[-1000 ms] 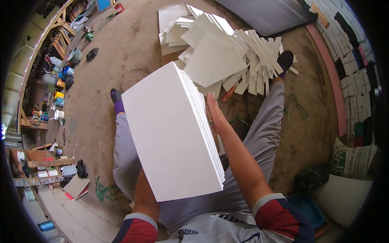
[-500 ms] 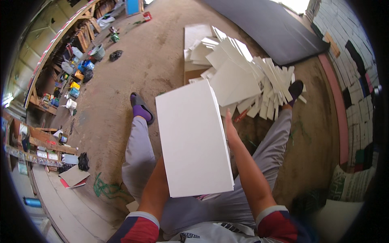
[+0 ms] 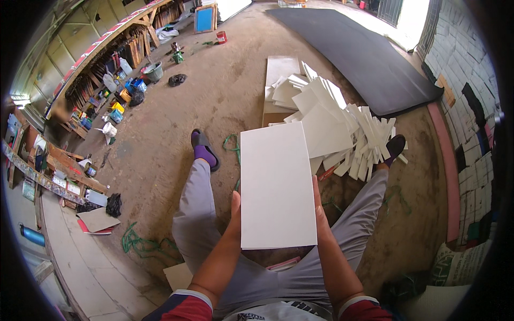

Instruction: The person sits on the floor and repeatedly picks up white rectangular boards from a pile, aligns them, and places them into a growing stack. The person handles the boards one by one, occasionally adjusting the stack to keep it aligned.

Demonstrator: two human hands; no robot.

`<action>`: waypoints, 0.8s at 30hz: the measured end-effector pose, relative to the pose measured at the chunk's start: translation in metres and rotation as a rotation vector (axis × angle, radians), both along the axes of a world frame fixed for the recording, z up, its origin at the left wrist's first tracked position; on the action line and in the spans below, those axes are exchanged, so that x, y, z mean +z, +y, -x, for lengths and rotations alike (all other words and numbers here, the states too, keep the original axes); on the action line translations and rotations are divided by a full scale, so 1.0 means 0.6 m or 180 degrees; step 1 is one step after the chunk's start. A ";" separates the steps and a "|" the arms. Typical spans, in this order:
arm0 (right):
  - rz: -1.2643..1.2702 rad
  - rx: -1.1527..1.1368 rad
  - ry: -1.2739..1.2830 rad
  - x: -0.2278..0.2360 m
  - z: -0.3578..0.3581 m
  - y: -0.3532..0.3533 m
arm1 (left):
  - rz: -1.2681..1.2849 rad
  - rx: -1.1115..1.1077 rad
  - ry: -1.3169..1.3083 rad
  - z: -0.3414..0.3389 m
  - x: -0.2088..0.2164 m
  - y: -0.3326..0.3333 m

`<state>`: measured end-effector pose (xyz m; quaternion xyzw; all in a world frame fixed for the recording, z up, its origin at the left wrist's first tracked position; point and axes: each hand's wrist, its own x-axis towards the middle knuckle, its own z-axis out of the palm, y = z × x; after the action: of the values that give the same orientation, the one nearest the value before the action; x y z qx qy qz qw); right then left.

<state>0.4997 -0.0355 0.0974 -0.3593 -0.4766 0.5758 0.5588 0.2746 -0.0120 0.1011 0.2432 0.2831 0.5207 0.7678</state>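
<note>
A stack of white rectangular sheets is held up in front of me, above my lap. My left hand presses its left edge, thumb upward, with most of the fingers hidden behind the sheets. On the opposite edge my right hand grips the stack, its fingers extended along the side. The stack's edges look even, and only its top sheet shows fully. Just beyond it lies a loose heap of white sheets and narrow strips on the floor, between my spread legs.
A large dark grey sheet lies at the far right. White blocks line the right wall. Along the left are cans, buckets and wooden racks. Green twine lies beside my left leg; a pink-edged object is under my lap.
The stack has turned more upright and its uneven right edge now looks even. My left hand, hidden behind it before, has come into sight at the left edge. The view has shifted.
</note>
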 end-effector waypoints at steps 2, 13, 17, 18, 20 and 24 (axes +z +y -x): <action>0.0026 -0.0057 0.0061 0.008 0.011 -0.007 | -0.0147 -0.0221 -0.0016 0.012 -0.009 0.002; 0.0098 -0.0204 -0.0119 -0.039 -0.018 0.007 | -0.0234 0.0315 -0.0253 0.049 -0.053 0.042; 0.0789 -0.0507 -0.2203 -0.270 -0.125 0.134 | -0.0788 0.0208 0.1384 0.072 -0.135 0.151; 0.0953 -0.0429 -0.2781 -0.320 -0.139 0.157 | -0.0916 0.0035 0.1955 0.075 -0.173 0.174; 0.1240 -0.0153 -0.3651 -0.375 -0.131 0.173 | -0.1029 -0.0301 0.2946 0.074 -0.242 0.196; 0.1202 0.0139 -0.4712 -0.439 -0.123 0.210 | -0.1046 -0.0734 0.3878 0.042 -0.343 0.226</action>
<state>0.5736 0.0905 -0.1658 -0.7314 -0.6273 0.2674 0.0113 0.2496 0.1235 -0.1049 0.6389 0.5572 0.2399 0.4731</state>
